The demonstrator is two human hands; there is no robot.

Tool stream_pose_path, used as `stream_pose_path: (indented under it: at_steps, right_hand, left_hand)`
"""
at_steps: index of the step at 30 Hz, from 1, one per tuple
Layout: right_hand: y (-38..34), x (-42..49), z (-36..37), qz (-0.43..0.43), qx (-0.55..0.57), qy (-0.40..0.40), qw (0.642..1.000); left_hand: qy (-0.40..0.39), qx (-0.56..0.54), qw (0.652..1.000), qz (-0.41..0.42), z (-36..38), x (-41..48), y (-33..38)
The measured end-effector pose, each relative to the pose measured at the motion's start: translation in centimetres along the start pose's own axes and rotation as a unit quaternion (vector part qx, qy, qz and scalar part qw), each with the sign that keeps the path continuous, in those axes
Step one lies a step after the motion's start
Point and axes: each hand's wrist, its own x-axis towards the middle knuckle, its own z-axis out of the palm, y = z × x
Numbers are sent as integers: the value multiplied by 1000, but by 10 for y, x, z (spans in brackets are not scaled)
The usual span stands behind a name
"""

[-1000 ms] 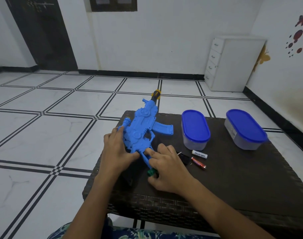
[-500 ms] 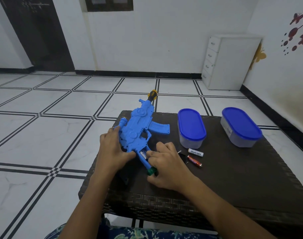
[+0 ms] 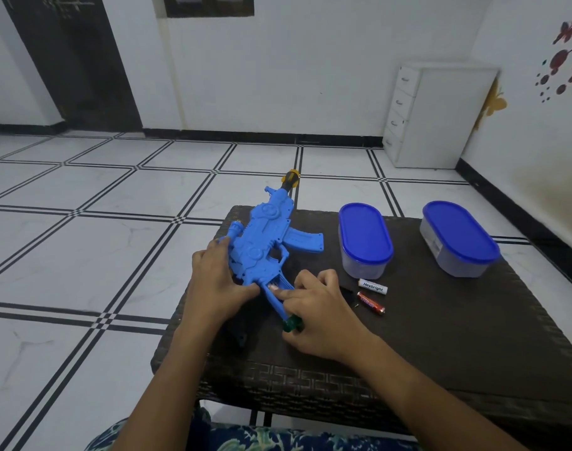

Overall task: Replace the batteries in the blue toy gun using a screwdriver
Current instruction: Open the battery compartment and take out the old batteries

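Two hands meet on the blue toy gun (image 3: 265, 242) at the worktop's (image 3: 441, 336) far-left corner; left hand (image 3: 213, 281) lies flat, steadying it; right hand (image 3: 320, 317), screwdriver (image 3: 291, 324) tucked under curled fingers, has slid its forefinger into the open grip bay; battery loading looks under way.

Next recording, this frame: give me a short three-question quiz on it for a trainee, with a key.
1. True or false: the blue toy gun lies on the floor.
2. How many loose batteries lie on the table beside the right hand? A) one B) two C) four
3. Which hand rests on the gun's main body?
Key:
1. False. It lies on the table.
2. B. There is a white battery and a red battery.
3. The left hand. The right hand's fingers are at the stock.
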Motion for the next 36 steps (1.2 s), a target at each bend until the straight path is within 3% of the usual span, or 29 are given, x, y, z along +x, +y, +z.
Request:
stream_pose_path:
  at_steps: [8, 16, 23, 30, 36]
  right_hand:
    - [3, 3, -2, 13, -23, 7, 1000]
    - [2, 0, -3, -1, 71, 10, 997]
    - [-1, -7, 18, -44, 33, 11, 998]
    - [-2, 0, 13, -20, -1, 48, 999]
    - [2, 13, 13, 2, 99, 71, 993]
  left_hand:
    - [1, 1, 1000, 1, 1, 0, -2]
    - [-16, 14, 1000, 8, 5, 1, 1]
    - [-27, 0, 999, -22, 4, 0, -1]
    - [-50, -22, 997, -49, 7, -3, -4]
    - [-59, -7, 996, -70, 11, -4, -8]
